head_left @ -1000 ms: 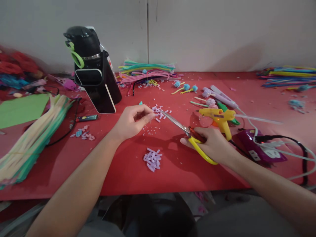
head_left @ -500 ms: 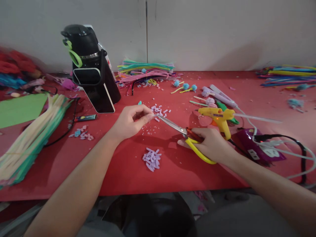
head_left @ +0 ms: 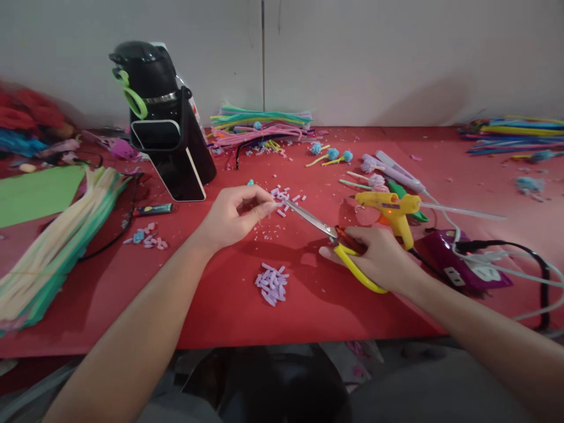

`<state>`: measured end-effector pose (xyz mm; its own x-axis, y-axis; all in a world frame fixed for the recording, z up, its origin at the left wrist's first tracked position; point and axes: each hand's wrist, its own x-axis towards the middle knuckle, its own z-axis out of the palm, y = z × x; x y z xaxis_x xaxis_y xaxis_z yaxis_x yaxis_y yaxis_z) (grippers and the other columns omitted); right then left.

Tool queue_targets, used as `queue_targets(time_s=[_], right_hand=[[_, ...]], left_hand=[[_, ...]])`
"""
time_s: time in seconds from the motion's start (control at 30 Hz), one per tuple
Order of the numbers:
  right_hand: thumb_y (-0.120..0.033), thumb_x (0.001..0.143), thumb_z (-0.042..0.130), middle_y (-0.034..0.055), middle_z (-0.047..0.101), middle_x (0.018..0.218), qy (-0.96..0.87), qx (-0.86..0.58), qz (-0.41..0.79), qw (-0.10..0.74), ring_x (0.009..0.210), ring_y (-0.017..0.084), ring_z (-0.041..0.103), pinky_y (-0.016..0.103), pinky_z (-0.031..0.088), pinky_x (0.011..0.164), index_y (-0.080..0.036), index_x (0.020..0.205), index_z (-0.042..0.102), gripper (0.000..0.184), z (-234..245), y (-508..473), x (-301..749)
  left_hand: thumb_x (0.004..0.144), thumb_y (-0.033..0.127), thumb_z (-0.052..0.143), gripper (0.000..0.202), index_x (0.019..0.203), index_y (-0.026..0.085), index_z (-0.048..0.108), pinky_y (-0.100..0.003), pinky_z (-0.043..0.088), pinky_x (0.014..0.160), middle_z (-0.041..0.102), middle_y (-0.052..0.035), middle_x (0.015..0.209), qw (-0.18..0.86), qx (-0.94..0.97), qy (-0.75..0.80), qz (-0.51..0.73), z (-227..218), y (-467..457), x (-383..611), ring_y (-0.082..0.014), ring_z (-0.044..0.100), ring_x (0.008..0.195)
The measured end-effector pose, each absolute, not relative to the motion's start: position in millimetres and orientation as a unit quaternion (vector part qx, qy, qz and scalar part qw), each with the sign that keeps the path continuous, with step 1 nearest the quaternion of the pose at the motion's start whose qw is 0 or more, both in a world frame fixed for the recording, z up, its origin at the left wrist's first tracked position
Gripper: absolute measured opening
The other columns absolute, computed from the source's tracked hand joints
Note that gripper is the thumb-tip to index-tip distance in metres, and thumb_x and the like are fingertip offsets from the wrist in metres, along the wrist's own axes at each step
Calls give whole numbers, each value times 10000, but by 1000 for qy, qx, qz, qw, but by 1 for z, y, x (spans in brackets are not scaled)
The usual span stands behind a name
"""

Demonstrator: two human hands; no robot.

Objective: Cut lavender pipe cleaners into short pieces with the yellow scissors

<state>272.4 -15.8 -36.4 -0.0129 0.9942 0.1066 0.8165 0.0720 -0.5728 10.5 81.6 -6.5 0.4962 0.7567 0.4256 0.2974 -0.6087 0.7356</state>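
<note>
My right hand (head_left: 374,255) grips a pair of scissors (head_left: 311,220) with yellow and red handles. Their blades look closed or nearly so, and the tips point at my left fingertips with a small gap between. Thumb and finger of my left hand (head_left: 241,216) are pinched together on a small lilac piece (head_left: 278,204), mostly hidden by the fingers. Just behind lie scattered short lilac pieces (head_left: 294,198). A heap of longer lilac pieces (head_left: 272,284) rests nearer the front edge of the red table (head_left: 220,320).
A black bottle in a holder (head_left: 170,129) stands at back left. To the right are a yellow glue gun (head_left: 394,212) and a purple power strip (head_left: 462,264) with cables. Bundles of fuzzy stems (head_left: 57,252) lie at left, others (head_left: 259,124) at the back.
The scissors have drawn slightly right, their tips parting from my left fingertips. My left hand stays almost in place.
</note>
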Motion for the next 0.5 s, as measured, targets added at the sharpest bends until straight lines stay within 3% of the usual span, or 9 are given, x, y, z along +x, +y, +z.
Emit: queue_targets(time_s=[0.5], right_hand=[[-775, 675, 663, -53, 328, 524, -693, -657, 194, 223, 519, 90, 259, 268, 195, 474, -210, 560, 381, 642, -36, -17, 275]], left_hand=[[866, 303, 656, 168, 783, 159, 677, -239, 460, 606, 651, -21, 714, 307, 811, 328, 376, -6, 81, 11, -115, 569, 651]])
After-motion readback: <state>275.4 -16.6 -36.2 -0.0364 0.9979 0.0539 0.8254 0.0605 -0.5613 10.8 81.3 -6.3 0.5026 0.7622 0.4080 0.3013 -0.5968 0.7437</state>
